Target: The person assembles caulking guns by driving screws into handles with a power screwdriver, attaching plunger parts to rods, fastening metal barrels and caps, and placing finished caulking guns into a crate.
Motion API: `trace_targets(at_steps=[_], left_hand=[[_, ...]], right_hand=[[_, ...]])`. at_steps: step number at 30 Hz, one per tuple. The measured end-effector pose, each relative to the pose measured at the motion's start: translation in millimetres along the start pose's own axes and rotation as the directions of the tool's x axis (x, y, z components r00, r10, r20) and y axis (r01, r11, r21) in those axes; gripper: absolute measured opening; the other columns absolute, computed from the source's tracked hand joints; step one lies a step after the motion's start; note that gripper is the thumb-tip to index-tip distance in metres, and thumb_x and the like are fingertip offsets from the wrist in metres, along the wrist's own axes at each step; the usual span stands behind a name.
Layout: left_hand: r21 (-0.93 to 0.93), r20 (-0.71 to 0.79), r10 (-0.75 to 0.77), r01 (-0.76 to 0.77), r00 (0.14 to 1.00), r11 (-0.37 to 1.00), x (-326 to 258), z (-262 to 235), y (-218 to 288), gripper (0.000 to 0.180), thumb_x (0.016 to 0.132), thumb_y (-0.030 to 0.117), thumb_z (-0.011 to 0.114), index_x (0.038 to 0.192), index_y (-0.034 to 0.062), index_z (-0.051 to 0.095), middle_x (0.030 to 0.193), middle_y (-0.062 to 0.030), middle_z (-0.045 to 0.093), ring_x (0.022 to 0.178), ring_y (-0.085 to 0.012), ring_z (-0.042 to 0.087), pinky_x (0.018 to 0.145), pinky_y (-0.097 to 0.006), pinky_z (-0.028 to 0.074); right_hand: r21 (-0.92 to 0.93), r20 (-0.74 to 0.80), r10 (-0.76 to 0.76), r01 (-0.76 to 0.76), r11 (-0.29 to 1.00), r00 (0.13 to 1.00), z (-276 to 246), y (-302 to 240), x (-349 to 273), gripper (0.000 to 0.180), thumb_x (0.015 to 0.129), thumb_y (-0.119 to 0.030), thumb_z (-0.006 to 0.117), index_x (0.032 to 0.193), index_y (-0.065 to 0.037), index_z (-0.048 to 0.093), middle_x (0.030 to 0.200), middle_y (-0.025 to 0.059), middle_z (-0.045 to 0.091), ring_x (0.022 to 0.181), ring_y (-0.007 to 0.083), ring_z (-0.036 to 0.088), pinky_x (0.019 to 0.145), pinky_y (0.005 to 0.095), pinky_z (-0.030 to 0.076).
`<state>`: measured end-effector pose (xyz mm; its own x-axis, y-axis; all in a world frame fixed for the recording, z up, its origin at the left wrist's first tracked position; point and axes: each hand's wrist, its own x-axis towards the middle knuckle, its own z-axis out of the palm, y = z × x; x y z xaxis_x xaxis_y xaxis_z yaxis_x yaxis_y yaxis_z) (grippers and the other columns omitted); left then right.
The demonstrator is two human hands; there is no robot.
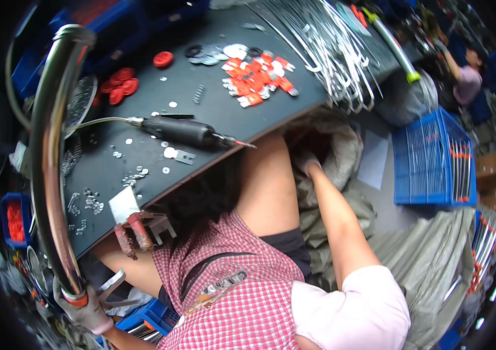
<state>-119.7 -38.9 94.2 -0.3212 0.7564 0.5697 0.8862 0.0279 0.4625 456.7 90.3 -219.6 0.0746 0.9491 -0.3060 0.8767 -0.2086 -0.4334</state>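
My left hand (83, 312), in a pale work glove, is closed around the lower end of a long shiny metal tube (49, 169), next to an orange-red ring. The tube stands upright along the left side of the table and looks bent by the lens. My right arm reaches down to the right of my knee, and my right hand (307, 163), gloved too, goes into the mouth of a woven sack (346, 149). Its fingers are hidden inside. A black power screwdriver (183, 131) lies on the dark table (143, 70), its bit pointing over the front edge.
Orange-and-white plastic parts (256, 76), red caps (121, 86), a spring (199, 94) and small washers lie on the table. Hooked metal rods (341, 58) cover its right end. A red-wrapped fixture (137, 230) juts from the front edge. A blue crate (426, 166) stands right.
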Motion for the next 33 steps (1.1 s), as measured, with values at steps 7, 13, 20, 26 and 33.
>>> trace_targets(at_steps=[7,13,20,26,33], left_hand=[[-0.316,0.005,-0.010,0.011,1.000,0.949,11.8,36.2,-1.9,0.075,0.056,0.008,0.077,0.124,0.0002,0.045,0.121,-0.0090,0.049,0.109,-0.0195,0.048,0.096,-0.032,0.036],[-0.382,0.037,-0.122,0.127,0.992,0.915,-8.6,34.1,-10.3,0.072,0.056,0.004,0.073,0.123,0.0007,0.047,0.118,-0.0092,0.050,0.105,-0.0197,0.050,0.093,-0.031,0.039],[-0.389,0.018,-0.101,0.100,0.995,0.916,-8.8,33.8,-25.5,0.070,0.057,0.001,0.070,0.123,0.0006,0.046,0.117,-0.0090,0.050,0.103,-0.0193,0.051,0.092,-0.030,0.041],[-0.161,-0.044,0.056,-0.063,0.997,0.985,28.5,-9.9,-33.2,0.070,0.057,0.001,0.068,0.124,0.0007,0.047,0.121,-0.0124,0.053,0.110,-0.0238,0.051,0.098,-0.036,0.037],[-0.324,-0.060,0.144,-0.155,0.988,0.933,133.4,-37.0,4.0,0.072,0.065,-0.009,0.064,0.132,0.0039,0.040,0.126,-0.0088,0.048,0.114,-0.0187,0.048,0.096,-0.030,0.039]], right_hand=[[-0.433,0.399,0.326,-0.137,0.891,0.857,77.3,111.4,16.6,0.038,0.073,-0.018,0.061,0.109,-0.005,0.062,0.118,0.0174,0.057,0.109,0.0275,0.055,0.090,0.0399,0.043],[-0.558,0.313,0.458,-0.229,0.798,0.832,78.6,54.8,26.1,0.028,0.066,-0.011,0.064,0.093,-0.007,0.072,0.104,0.0134,0.066,0.103,0.0308,0.061,0.084,0.0417,0.047],[-0.363,0.196,0.328,-0.242,0.900,0.924,-18.2,20.6,4.1,0.047,0.075,-0.030,0.061,0.110,0.000,0.058,0.112,0.0164,0.061,0.104,0.0301,0.058,0.087,0.0378,0.045],[0.003,0.142,0.193,-0.195,0.981,0.971,-97.2,-35.4,-57.1,0.078,0.080,-0.052,0.059,0.128,0.007,0.042,0.127,0.0213,0.048,0.118,0.0280,0.047,0.095,0.0334,0.040],[0.805,-0.171,-0.152,0.227,0.549,0.973,-296.4,-78.6,-177.6,0.065,0.086,-0.056,0.049,0.113,0.002,0.056,0.105,0.0091,0.062,0.091,0.0140,0.059,0.081,0.0281,0.047]])
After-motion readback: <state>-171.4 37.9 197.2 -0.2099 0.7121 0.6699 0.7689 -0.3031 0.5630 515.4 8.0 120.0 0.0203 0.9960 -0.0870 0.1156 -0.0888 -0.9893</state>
